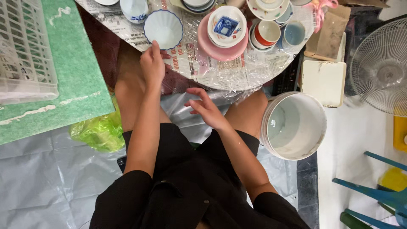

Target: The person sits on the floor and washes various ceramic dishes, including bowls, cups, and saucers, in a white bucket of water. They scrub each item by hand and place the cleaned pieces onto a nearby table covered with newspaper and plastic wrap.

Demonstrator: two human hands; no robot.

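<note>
My left hand rests at the edge of the round table, fingertips touching the rim of a white fluted bowl with a blue edge. It holds nothing. My right hand hovers over my lap just below the table edge, fingers loosely apart and empty. On the table stand a pink plate with a white bowl and a small blue square dish stacked on it, a red-rimmed cup and a pale blue cup.
A white bucket with pale liquid stands on the floor at my right knee. A white plastic crate lies on a green board at left, a green plastic bag below it. A fan and blue chair legs are at right.
</note>
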